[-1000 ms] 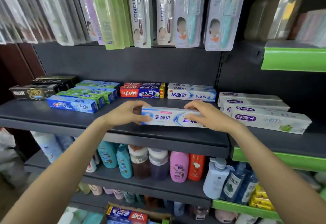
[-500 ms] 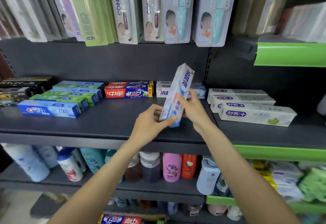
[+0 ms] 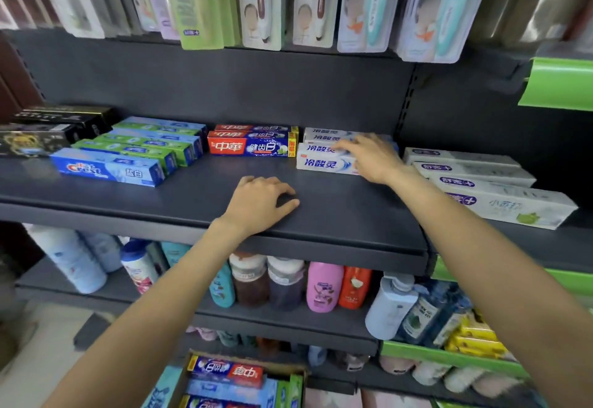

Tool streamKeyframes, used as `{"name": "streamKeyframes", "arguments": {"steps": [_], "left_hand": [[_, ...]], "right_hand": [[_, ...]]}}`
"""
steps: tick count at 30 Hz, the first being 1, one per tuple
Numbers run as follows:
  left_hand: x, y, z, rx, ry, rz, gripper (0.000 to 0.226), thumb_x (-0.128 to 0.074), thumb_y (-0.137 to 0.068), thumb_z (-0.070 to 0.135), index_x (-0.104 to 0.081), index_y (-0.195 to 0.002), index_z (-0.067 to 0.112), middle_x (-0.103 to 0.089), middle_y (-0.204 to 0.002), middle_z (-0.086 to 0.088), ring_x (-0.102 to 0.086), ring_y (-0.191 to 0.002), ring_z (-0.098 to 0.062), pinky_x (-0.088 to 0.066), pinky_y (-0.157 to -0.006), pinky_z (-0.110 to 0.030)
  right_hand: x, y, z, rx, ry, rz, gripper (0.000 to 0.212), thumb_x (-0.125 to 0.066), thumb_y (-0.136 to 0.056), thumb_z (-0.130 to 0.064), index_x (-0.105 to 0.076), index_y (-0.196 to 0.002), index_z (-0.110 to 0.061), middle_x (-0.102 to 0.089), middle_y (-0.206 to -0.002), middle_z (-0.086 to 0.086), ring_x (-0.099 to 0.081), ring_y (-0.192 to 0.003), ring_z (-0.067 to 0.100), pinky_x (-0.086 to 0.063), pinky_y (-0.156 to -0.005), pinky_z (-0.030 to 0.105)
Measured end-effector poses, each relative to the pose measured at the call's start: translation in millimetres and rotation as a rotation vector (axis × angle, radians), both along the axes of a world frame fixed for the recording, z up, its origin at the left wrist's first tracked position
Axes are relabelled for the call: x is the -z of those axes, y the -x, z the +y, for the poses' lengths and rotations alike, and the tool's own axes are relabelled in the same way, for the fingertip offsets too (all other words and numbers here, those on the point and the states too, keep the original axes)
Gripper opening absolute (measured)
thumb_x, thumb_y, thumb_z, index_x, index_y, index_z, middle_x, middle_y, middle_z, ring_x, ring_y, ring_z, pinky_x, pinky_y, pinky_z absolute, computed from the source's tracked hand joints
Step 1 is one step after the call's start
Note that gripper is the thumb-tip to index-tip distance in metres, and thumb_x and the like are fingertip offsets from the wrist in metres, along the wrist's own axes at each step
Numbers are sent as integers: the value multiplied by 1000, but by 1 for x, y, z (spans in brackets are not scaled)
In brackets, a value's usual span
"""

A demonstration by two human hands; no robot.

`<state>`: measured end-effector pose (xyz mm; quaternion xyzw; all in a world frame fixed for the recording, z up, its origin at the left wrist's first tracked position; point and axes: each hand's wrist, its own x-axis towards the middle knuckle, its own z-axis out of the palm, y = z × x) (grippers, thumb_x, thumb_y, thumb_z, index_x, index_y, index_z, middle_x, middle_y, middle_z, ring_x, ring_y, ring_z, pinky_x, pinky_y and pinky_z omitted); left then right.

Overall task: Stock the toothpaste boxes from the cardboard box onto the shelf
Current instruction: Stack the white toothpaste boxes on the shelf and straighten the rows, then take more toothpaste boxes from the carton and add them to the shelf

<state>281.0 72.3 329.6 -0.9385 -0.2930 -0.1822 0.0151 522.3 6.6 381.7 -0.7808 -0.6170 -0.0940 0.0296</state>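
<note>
Head view: the right hand [image 3: 369, 157] lies spread on the white-and-blue toothpaste box [image 3: 324, 163] at the front of its stack on the shelf [image 3: 192, 211], fingers fairly straight, pressing, not gripping. The left hand [image 3: 260, 205] rests empty on the bare shelf front, fingers loosely curled. Looks well along: several rows stand filled. Yet the cardboard box [image 3: 244, 382] below holds more red-and-blue and pale-blue packs, so stocking isn't finished. The carton is cut off at the bottom edge, so its count is unknowable, and the right palm hides that box's end.
</note>
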Motion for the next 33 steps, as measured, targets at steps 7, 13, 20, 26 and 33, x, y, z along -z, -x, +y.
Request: {"name": "streamKeyframes", "arguments": {"steps": [7,13,20,26,33], "left_hand": [[-1,20,-27,48,57,-365,28,-53,-92,32,-60,-118,24,-64,-112,3,-58,-102,-20,-42,-83,-30],[47,97,-92,126,67,-690,25,-52,-91,16,-63,-113,14,-68,-97,5,-61,-89,-15,-47,-82,-28],[193,213,-111,-76,483,-427,21,-47,-89,32,-59,-105,27,-68,-91,3,-59,-81,-9,-48,-71,-28],[313,253,-103,-135,829,292,39,-60,-89,22,-55,-127,17,-58,-124,-8,-54,-114,-28,-43,-88,-33],[401,240,-96,28,795,735,64,-67,-80,42,-40,-136,30,-47,-137,2,-45,-124,-22,-42,-98,-36]], "right_hand": [[25,89,-60,-122,-512,192,30,-50,-89,-9,-58,-117,-16,-63,-112,3,-56,-105,25,-46,-84,38],[94,208,-132,-154,-551,292,25,-50,-87,-19,-60,-109,-21,-68,-76,-3,-63,-62,26,-40,-48,27],[236,277,-155,-17,60,484,33,-49,-91,-21,-51,-125,-23,-65,-106,0,-64,-90,29,-49,-64,37],[357,300,-168,127,475,535,44,-48,-92,-18,-42,-135,-21,-53,-130,5,-52,-115,28,-45,-89,37],[430,297,-168,-28,534,447,62,-52,-92,-18,-25,-147,-20,-41,-139,7,-35,-128,27,-28,-107,35]]}}
